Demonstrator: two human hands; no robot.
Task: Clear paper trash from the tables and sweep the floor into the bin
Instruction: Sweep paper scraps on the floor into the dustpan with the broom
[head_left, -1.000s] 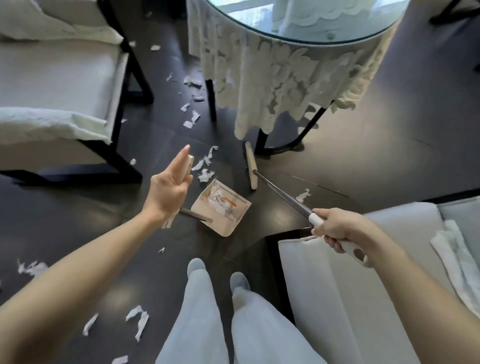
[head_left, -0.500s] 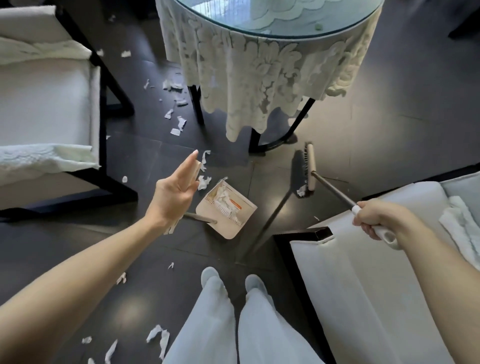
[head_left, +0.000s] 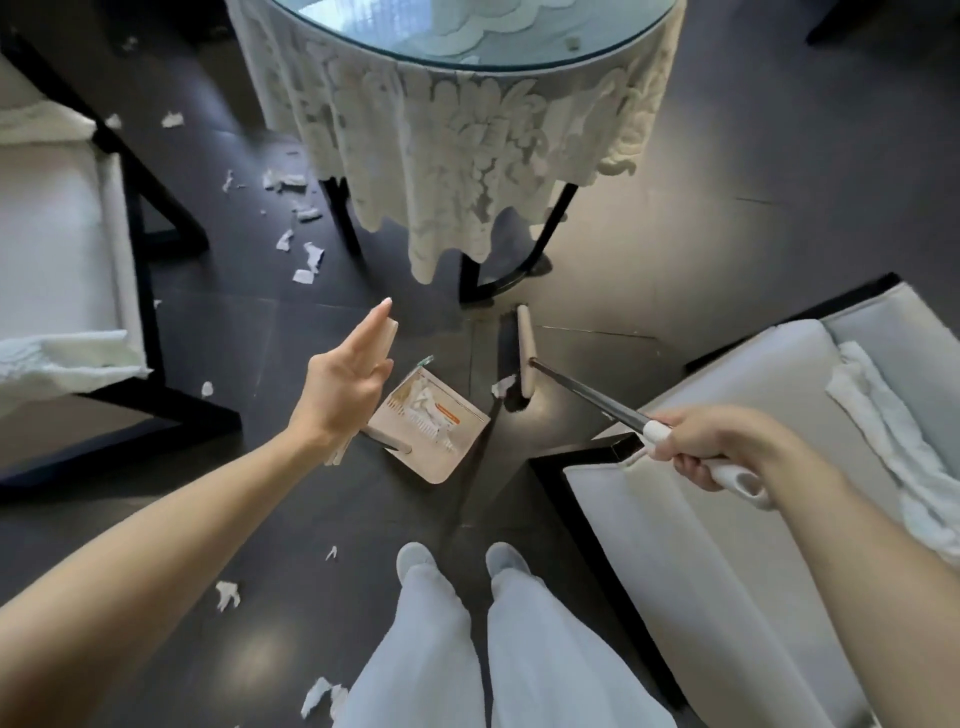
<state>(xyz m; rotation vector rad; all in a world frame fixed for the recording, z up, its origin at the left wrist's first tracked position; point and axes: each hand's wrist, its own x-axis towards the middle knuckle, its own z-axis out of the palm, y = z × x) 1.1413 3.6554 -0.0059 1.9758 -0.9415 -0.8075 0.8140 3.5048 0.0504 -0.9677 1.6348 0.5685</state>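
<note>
Presently, head view only. Left hand (head_left: 345, 395), centre-left of frame: fingers straight, laid along the upright beige dustpan handle (head_left: 390, 331); I cannot tell whether the thumb hooks it. Dustpan (head_left: 441, 441) sits tilted on the dark floor (head_left: 727, 234) at frame centre, with white scraps inside. Right hand (head_left: 711, 447), right of centre, has its fingers curled round the white grip of the broom (head_left: 587, 395). Broom head (head_left: 525, 353) is on the floor just below the lace-covered table (head_left: 467, 156), with one paper scrap (head_left: 503, 385) touching the bristles, between head and dustpan. Loose paper scraps (head_left: 306, 260) lie upper left and lower left. A white chair (head_left: 727, 545) fills the lower right.
</note>
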